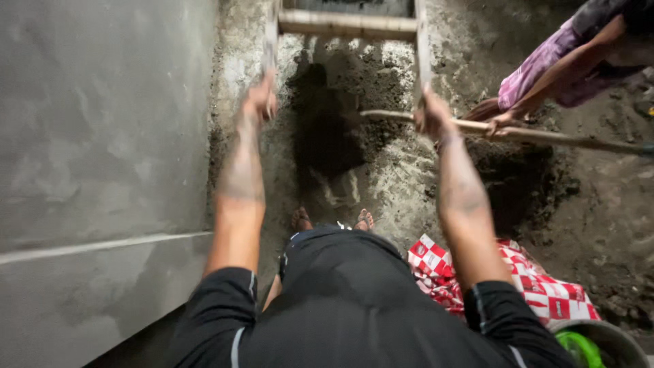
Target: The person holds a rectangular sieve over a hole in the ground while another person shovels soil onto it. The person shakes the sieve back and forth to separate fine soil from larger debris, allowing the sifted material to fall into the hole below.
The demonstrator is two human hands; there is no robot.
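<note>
A smooth grey plastered wall point(102, 170) fills the whole left of the frame, and rough, dark, damp ground point(381, 170) takes up the centre and right. Standing at the top centre is the wooden ladder point(347, 24): two pale side rails run down the picture with one rung crossing between them at the very top. It looks stiff and fairly heavy, made of rough-sawn timber that should give a sure, non-slippery grip, though splinters seem likely. The rails, taken one in each hand just below a rung, look like the best place to hold it, since that keeps it balanced and stops it twisting.

The left hand point(261, 99), left of centre in the upper part, has its fingers wrapped closed around the left rail. The right hand point(430, 114), right of centre, is clenched likewise around the right rail.

In the upper right another person's arm point(545, 85), in a purple sleeve, grips a long wooden tool handle point(545, 136) that reaches across the frame toward the ladder's right rail. At lower right lies a red-and-white checked cloth point(538, 283), and in the bottom right corner sits a grey bucket point(613, 341) with something green inside. Two bare feet point(300, 219) show at lower centre on the soil.
</note>
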